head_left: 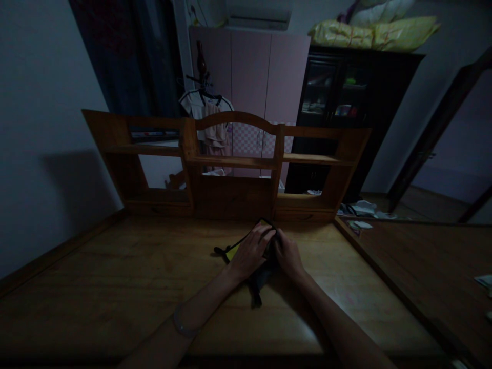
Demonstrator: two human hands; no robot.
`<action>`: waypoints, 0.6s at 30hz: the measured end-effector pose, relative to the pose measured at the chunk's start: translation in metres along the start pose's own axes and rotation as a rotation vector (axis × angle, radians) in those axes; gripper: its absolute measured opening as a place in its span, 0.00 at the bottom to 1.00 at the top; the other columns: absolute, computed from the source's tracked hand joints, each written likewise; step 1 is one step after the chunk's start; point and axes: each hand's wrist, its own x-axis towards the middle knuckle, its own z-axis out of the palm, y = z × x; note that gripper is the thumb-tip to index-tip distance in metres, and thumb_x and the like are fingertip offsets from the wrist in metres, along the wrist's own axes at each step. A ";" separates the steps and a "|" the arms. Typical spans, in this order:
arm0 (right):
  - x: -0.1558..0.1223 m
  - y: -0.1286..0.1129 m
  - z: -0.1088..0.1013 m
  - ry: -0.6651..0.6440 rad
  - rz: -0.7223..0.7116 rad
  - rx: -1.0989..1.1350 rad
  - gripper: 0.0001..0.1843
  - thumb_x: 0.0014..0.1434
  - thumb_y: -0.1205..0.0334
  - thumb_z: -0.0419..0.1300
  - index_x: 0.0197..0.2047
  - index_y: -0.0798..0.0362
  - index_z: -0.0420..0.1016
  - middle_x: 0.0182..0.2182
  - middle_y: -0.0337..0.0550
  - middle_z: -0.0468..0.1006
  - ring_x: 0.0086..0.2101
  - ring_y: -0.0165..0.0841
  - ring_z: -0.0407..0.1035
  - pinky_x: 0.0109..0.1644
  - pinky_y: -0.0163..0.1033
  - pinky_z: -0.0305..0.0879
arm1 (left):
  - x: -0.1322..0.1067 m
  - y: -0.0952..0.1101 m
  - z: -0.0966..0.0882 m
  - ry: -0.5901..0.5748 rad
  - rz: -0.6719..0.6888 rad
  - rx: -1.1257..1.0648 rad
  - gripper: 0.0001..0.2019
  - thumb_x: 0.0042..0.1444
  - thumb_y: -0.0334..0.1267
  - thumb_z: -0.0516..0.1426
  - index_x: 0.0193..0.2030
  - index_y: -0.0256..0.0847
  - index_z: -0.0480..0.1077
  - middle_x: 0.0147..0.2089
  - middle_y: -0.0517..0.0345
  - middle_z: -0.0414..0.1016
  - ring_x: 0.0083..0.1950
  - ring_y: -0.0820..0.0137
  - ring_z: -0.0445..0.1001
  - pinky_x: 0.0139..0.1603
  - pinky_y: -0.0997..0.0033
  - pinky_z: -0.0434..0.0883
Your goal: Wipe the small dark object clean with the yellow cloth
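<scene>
On the wooden desktop lies a dark cloth item with yellow panels and black edging, perhaps a small bag; the dim light hides its exact kind. A short black strap end sticks out at its left and another points towards me. My left hand rests over its yellow side, fingers bent onto the fabric. From the right, my right hand closes on the dark edge, its fingertips close to those of the left. Both hands cover much of the item's middle.
A wooden shelf unit rises along the desk's back edge. The wooden desk has a raised rim on its right, and a white wall borders it on the left. Beyond stand pink wardrobes and a dark cabinet.
</scene>
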 end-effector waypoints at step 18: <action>0.002 0.001 0.002 -0.038 -0.006 0.232 0.19 0.60 0.62 0.50 0.55 0.54 0.65 0.41 0.48 0.78 0.38 0.38 0.73 0.43 0.41 0.67 | -0.001 -0.003 -0.004 -0.018 -0.014 0.037 0.36 0.51 0.24 0.55 0.66 0.40 0.49 0.64 0.45 0.56 0.68 0.57 0.53 0.68 0.45 0.55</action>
